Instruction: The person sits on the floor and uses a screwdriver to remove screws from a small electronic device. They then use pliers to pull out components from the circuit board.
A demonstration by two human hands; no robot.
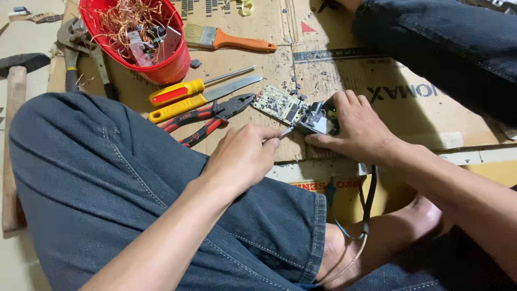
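Note:
A small circuit board [277, 104] with a metal part at its right end lies on flattened cardboard [344, 75]. My right hand [361, 129] presses down on that metal end and holds it still. My left hand [242, 156] is closed around a thin metal tool [285, 132] whose tip touches the board's near edge. Small broken bits lie scattered by the board.
Red-handled pliers [207, 119], two yellow-handled screwdrivers [183, 98] and an orange-handled brush [229, 39] lie on the cardboard. A red bucket [153, 48] holds copper wire and scrap. A hammer [13, 108] lies at left. My denim-clad knee [97, 178] fills the near left; another person's dark trouser leg [447, 43] sits top right.

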